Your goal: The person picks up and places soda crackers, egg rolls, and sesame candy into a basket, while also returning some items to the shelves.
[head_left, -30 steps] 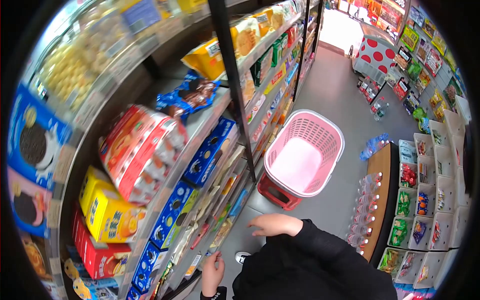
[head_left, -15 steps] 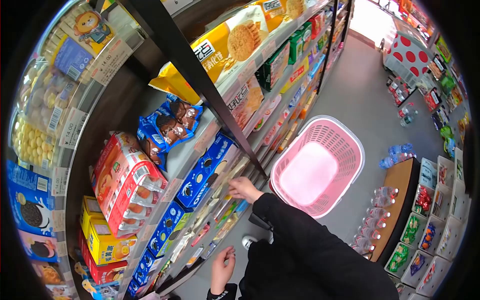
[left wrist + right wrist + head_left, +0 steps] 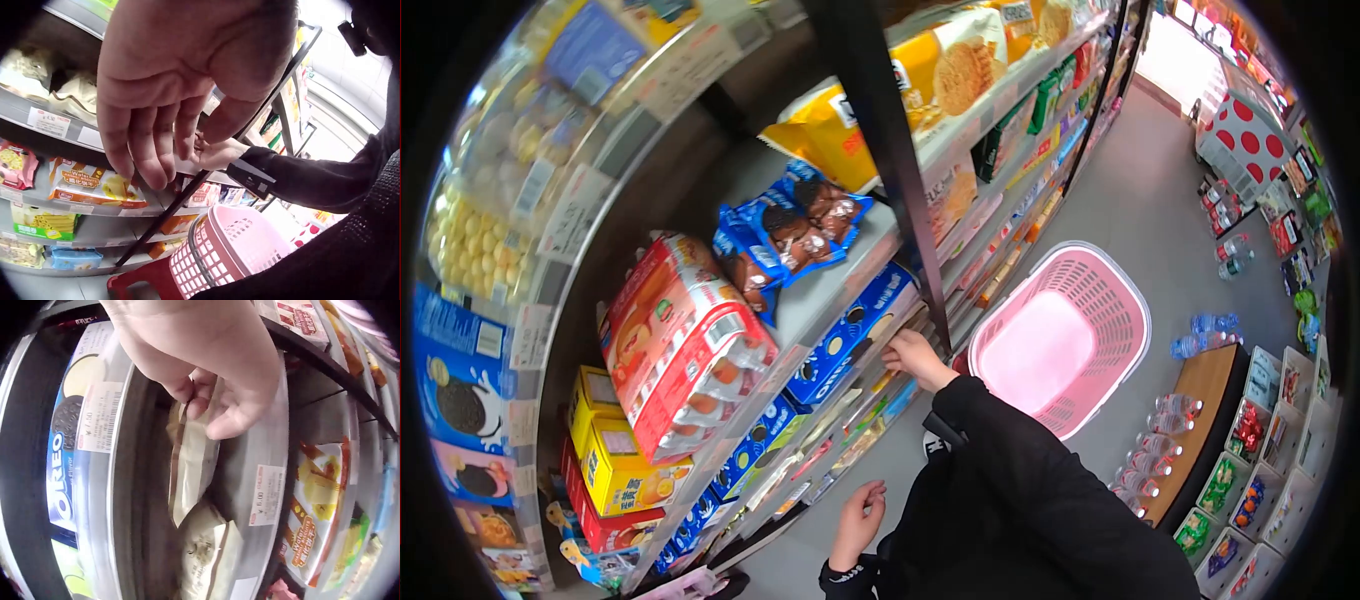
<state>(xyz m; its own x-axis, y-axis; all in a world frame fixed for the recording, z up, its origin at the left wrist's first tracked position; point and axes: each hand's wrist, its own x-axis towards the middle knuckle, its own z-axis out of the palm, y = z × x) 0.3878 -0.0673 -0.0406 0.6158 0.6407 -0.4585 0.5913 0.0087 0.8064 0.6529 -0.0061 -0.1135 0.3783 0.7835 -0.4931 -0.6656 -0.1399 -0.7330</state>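
Observation:
My right hand (image 3: 920, 361) reaches to the shelf below the blue Oreo boxes (image 3: 853, 330). In the right wrist view the thumb and fingers of that hand (image 3: 206, 356) pinch the top end of a cream-coloured packet (image 3: 193, 464). A second cream packet (image 3: 207, 553) lies beside it on the same shelf. My left hand (image 3: 859, 522) hangs in front of the lower shelves, holding nothing, its fingers loosely bent. In the left wrist view the left hand (image 3: 187, 81) is close to the camera, palm showing, with the right hand (image 3: 219, 154) behind it.
A pink basket (image 3: 1122, 290) stands on a red stool (image 3: 156, 279) in the aisle. A dark shelf post (image 3: 897, 170) rises near my right hand. Water bottles (image 3: 1160, 438) line the wooden ledge (image 3: 1197, 410) at the right. Blue snack packs (image 3: 785, 238) lie on the upper shelf.
My right hand has moved from above the floor up to the shelf under the Oreo boxes. My left hand has shifted slightly right and stays empty.

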